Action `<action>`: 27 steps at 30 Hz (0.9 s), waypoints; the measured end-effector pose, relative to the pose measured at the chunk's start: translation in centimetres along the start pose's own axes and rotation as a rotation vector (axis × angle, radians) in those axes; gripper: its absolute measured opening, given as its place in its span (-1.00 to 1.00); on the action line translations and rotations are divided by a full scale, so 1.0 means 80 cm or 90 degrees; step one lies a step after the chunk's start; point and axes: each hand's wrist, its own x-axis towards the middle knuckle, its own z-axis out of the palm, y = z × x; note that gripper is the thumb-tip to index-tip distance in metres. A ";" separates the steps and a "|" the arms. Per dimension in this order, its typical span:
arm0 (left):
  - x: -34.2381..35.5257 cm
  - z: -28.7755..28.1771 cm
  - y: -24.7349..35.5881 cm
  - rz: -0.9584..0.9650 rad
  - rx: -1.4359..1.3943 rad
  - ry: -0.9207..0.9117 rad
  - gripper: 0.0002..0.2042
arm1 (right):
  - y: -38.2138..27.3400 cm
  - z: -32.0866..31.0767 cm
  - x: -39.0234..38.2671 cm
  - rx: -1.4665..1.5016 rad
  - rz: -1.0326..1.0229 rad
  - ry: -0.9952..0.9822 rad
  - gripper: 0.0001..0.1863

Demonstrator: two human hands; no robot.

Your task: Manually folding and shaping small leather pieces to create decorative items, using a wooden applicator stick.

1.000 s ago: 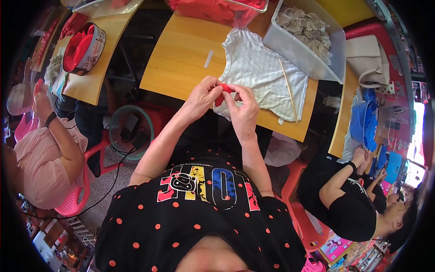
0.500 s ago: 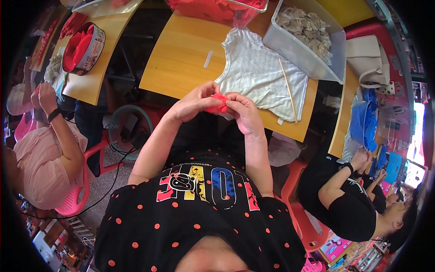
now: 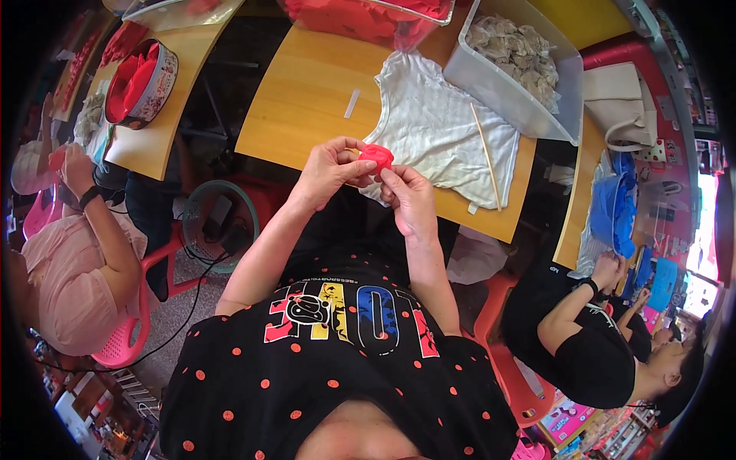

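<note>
Between my two hands is a small red piece (image 3: 376, 156) of soft, gathered material, shaped like a rosette. My left hand (image 3: 331, 172) grips it from the left with bent fingers. My right hand (image 3: 406, 199) pinches its lower right side between thumb and finger. Just beyond my hands a white sleeveless garment (image 3: 433, 115) lies spread on the wooden table (image 3: 295, 92), with a thin wooden stick (image 3: 484, 153) on it. A narrow white strip (image 3: 351, 103) lies to the left of the garment.
Beyond are a bin of red material (image 3: 360, 19) and a plastic bin (image 3: 567, 92) of beige bundles. At left stand a round tin of red pieces (image 3: 138, 84) and a mesh basket (image 3: 215, 222). Co-workers sit left (image 3: 77, 268) and right (image 3: 583, 353); blue material (image 3: 613, 207) lies right.
My hands have shifted and re-gripped the red piece, which now shows as a rounded bunch above my fingertips. The co-worker at left has raised the hands toward the table since a second ago.
</note>
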 end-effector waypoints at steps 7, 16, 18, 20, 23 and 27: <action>0.005 -0.046 0.045 -0.121 0.033 -0.195 -0.79 | -0.038 -0.028 -0.020 0.024 0.185 -0.186 -0.93; 0.009 -0.051 0.063 -0.064 0.204 -0.193 -0.77 | -0.036 -0.012 -0.018 -0.228 -0.046 -0.045 -0.84; 0.007 -0.049 0.067 -0.068 0.236 -0.201 -0.76 | -0.041 -0.002 -0.016 -0.355 -0.119 -0.035 -0.83; 0.006 -0.045 0.068 -0.069 0.267 -0.210 -0.75 | -0.048 0.009 -0.014 -0.483 -0.195 -0.024 -0.82; 0.007 -0.040 0.065 -0.040 0.295 -0.233 -0.74 | -0.044 0.023 -0.010 -0.708 -0.374 -0.033 -0.81; 0.004 -0.036 0.045 0.053 0.105 -0.101 -0.70 | -0.038 0.036 -0.012 -0.638 -0.529 0.097 -0.84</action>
